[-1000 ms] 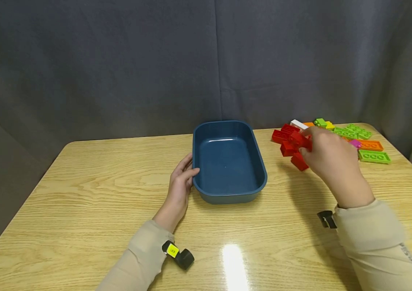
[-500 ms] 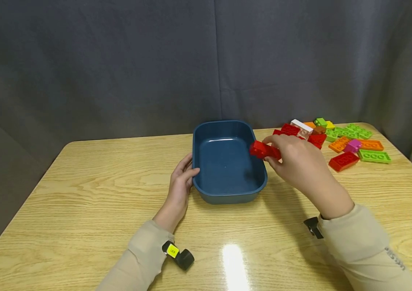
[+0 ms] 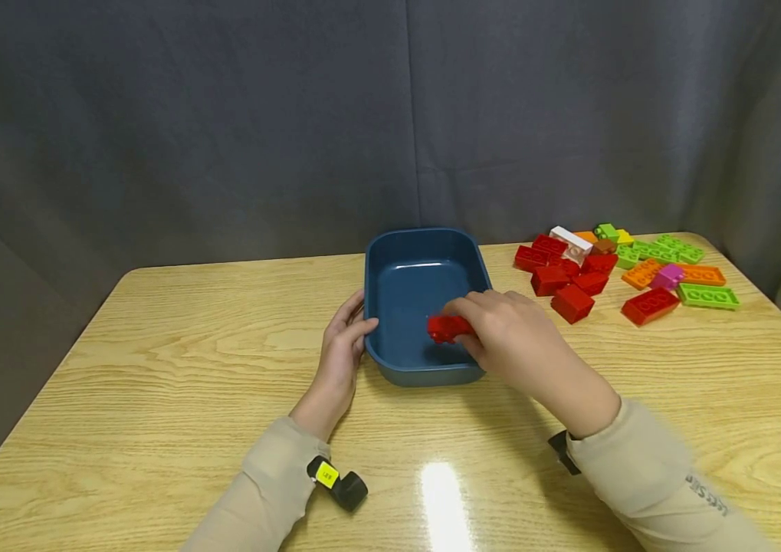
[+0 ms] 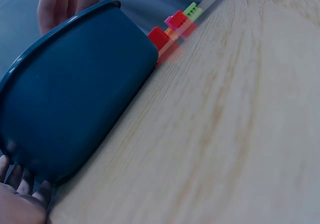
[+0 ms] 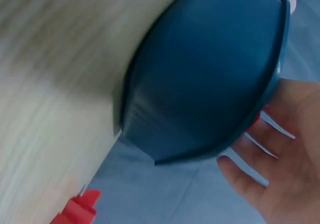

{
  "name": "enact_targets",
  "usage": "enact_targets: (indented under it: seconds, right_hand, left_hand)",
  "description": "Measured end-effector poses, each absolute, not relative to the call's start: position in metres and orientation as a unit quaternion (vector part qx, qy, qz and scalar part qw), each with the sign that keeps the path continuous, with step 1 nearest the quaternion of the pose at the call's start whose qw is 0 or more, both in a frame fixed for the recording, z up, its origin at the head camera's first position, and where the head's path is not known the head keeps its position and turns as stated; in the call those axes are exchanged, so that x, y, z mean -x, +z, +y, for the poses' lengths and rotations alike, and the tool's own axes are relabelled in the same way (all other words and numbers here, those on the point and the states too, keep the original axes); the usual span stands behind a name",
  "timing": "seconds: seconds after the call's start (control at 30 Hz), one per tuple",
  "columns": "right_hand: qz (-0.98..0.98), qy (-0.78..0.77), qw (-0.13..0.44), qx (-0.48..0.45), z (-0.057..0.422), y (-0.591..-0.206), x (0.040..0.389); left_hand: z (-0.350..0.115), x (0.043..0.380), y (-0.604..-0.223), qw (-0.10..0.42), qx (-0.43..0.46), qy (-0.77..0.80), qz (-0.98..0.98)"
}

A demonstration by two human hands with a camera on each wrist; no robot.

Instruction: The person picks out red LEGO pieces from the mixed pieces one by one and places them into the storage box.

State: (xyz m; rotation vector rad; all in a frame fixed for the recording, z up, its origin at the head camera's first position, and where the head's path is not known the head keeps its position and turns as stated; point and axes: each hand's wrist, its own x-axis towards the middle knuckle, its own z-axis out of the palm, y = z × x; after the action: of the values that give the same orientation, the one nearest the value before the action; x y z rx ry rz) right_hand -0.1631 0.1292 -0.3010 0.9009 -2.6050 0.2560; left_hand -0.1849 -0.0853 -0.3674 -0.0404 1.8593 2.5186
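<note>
A dark blue plastic bin (image 3: 424, 377) stands mid-table in the head view. My left hand (image 3: 340, 349) holds its left side, thumb over the rim and fingers along the outer wall; in the left wrist view those fingers (image 4: 25, 184) touch the wall low down. Over the inside of the bin, my right hand (image 3: 510, 337) pinches a red toy building brick (image 3: 447, 328) between thumb and fingers. Part of that brick is covered by the hand. In the right wrist view the bin's wall (image 5: 200, 78) hides most of it, and only a sliver of red shows beside the fingers.
Right of the bin lies a group of red bricks (image 3: 572, 303), with a white brick (image 3: 572, 244) behind them. Farther right are a red brick (image 3: 650, 306), a magenta brick (image 3: 668, 277), and orange and green pieces (image 3: 709, 296). A dark curtain (image 3: 259, 138) hangs behind the table.
My right hand has picked up the red brick from the group at the right and carried it left, over the bin. The left hand and the bin have stayed in place.
</note>
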Motion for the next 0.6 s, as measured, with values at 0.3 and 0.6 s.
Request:
enact_targets:
  seconds: [0.3, 0.6]
  right_hand:
    - [-0.927, 0.080, 0.174, -0.322, 0.1235, -0.3083, 0.1621]
    - [-0.929, 0.072, 0.173, -0.320, 0.1241, -0.3089, 0.1623]
  left_hand:
    - [-0.0853, 0.1851, -0.3684, 0.005, 0.007, 0.803, 0.595]
    - [-0.0855, 0.1853, -0.3690, 0.002, 0.008, 0.803, 0.596]
